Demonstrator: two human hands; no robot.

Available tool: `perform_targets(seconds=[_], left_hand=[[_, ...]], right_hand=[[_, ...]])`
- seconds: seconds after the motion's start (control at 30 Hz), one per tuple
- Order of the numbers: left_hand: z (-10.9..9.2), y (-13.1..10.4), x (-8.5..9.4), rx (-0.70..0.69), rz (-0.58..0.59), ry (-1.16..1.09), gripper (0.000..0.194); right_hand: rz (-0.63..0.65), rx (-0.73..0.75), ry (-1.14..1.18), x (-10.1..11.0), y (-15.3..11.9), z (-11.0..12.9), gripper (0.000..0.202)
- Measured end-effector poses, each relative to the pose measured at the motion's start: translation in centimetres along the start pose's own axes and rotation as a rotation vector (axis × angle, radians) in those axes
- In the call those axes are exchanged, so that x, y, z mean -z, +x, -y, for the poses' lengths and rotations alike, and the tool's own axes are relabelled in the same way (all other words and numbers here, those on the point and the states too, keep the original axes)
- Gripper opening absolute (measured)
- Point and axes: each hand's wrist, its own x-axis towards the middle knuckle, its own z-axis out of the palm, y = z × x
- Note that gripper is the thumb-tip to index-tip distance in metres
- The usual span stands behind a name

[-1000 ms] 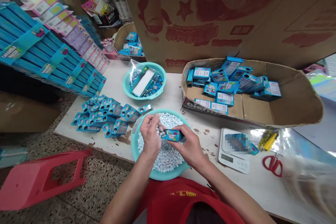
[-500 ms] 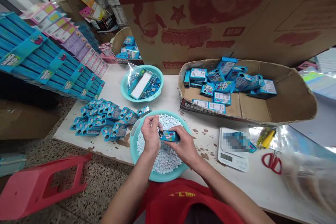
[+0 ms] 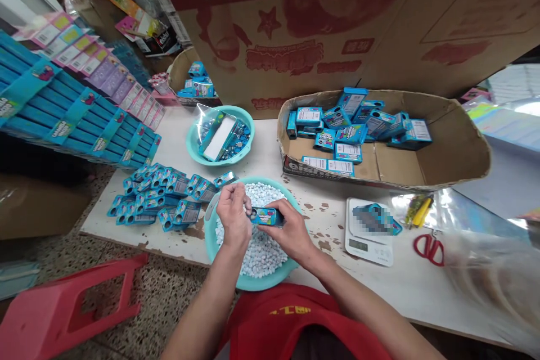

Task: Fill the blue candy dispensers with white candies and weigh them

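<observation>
My right hand [image 3: 291,230] grips a small blue candy box [image 3: 265,216] lying on its side, its round opening toward my left hand. Curled closed at that opening, my left hand [image 3: 234,214] seems to have small white candies by its fingertips; the palm is hidden. Both hands are over a turquoise basin [image 3: 210,261] full of small white candies [image 3: 265,259]. Left of the basin, several similar blue boxes [image 3: 156,197] stand grouped on the white table [image 3: 324,287].
Behind, a smaller turquoise bowl [image 3: 189,149] holds round metallic pieces and a clear-wrapped packet. A cut-down carton [image 3: 455,152] contains several blue boxes. To the right are a white scale [image 3: 371,253] and red scissors [image 3: 429,250]. A red stool [image 3: 63,298] stands lower left.
The view has shifted slightly, so most things appear a little further left. My hands keep nearly the same pose, with the left fingers still at the box's opening.
</observation>
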Motion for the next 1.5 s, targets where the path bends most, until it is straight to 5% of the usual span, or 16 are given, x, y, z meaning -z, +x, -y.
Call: perform_targets(seconds=[0.2,0.37,0.5,0.6,0.73,0.87,0.97,1.1,1.3,1.4,1.5], left_hand=[[-2.1,1.0,0.1,0.228,0.121,-0.18,0.027],[-0.6,2.7,3.1,0.621,-0.02,-0.068,0.018],[2.3,1.3,3.5,0.828,0.244,0.192,0.015],[3.9,-0.5,0.0,0.782,0.538,0.345,0.026],[6.7,-2.6,-8.0,0.607,0.946,0.617,0.017],[10.3,-4.7,-15.3,0.146,1.238,0.927,0.007],[12.2,-6.2,-18.7,-0.177,1.368,1.141,0.014],[13.0,-7.7,-20.5,-0.377,1.493,1.353,0.022],[13.1,-8.1,-20.8,-0.479,1.503,1.407,0.026],[13.5,-7.8,-21.1,-0.41,1.46,1.345,0.021],[13.6,-7.2,-21.2,-0.17,1.343,1.143,0.014]], right_hand=[[-0.024,-0.178,0.214,1.3,-0.4,-0.3,0.033],[-0.114,-0.305,0.414,5.2,-2.7,-1.0,0.043],[-0.31,-0.393,0.379,9.2,-6.3,-2.4,0.043],[-0.482,-0.488,0.35,11.8,-9.4,-3.5,0.044],[-0.679,-0.58,0.355,14.6,-13.3,-4.7,0.044],[-0.841,-0.645,0.341,16.9,-16.2,-5.4,0.045],[-0.914,-0.654,0.328,18.3,-17.7,-5.8,0.044],[-0.978,-0.66,0.353,19.9,-18.7,-6.3,0.042],[-1.036,-0.664,0.395,21.5,-19.0,-7.1,0.043],[-1.048,-0.683,0.402,21.9,-19.0,-7.3,0.045],[-1.047,-0.711,0.408,22.0,-19.2,-7.4,0.048]])
